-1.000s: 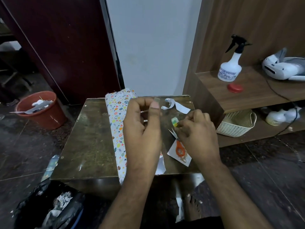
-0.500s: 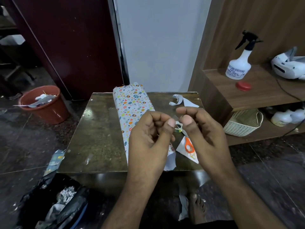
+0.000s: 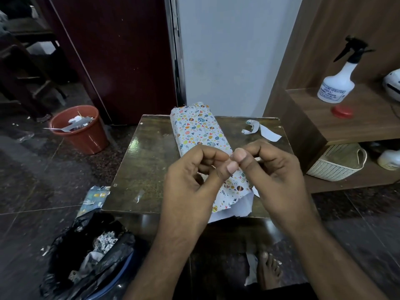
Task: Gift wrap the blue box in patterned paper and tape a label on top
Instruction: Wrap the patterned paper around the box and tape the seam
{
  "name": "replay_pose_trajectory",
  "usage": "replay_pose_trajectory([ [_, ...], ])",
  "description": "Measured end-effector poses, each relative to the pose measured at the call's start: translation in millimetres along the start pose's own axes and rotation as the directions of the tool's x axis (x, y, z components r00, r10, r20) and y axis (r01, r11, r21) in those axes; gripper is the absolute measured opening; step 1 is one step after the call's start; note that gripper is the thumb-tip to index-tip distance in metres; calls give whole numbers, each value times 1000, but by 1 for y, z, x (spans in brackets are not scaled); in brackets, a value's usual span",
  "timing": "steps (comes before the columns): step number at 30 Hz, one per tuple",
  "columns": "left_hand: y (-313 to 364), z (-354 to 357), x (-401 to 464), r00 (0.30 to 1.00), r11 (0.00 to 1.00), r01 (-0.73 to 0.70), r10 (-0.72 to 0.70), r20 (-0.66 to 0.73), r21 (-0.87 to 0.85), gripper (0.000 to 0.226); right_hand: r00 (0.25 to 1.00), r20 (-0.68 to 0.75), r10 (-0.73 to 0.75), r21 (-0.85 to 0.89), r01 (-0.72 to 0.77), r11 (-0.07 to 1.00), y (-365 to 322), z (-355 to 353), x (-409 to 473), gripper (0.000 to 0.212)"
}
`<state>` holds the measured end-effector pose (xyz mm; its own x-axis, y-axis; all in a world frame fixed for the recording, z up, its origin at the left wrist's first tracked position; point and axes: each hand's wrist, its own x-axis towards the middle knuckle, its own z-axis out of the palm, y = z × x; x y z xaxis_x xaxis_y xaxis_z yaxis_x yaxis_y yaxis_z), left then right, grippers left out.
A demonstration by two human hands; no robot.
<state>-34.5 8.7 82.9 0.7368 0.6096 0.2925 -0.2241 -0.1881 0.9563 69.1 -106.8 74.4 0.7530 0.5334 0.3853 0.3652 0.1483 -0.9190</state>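
Left hand (image 3: 194, 182) and right hand (image 3: 275, 169) with fingers curled, thumb tips meeting in a narrow grip, anything pinched too small to tell, long box in matte egg-patterned paper (image 3: 201, 131) lying on glossy dark bench (image 3: 142, 169), running from beneath the hands toward 12 o'clock, white paper scraps (image 3: 262, 132) at 1 o'clock.

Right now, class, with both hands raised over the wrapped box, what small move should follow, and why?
Probably lower both hands to the near end of the wrapped box: the paper there hangs loose and unfolded. Left hand and right hand meet thumb to thumb; anything pinched is hidden.
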Motion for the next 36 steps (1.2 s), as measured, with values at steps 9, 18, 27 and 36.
replay_pose_trajectory([
  [9,-27,-12,8,993,885,47,11,-121,462,46,956,-213,201,30,-199,979,31,11,11,23],
  [18,-36,-7,8,997,806,51,-77,19,589,62,978,-38,204,-51,-206,977,39,21,7,45],
  [27,-36,-7,8,996,830,72,-31,-84,554,60,973,6,229,-100,-227,969,32,2,7,55],
  [36,-22,-4,-14,995,801,98,-59,-84,590,69,950,102,295,-123,-282,951,21,-8,-8,64],
])
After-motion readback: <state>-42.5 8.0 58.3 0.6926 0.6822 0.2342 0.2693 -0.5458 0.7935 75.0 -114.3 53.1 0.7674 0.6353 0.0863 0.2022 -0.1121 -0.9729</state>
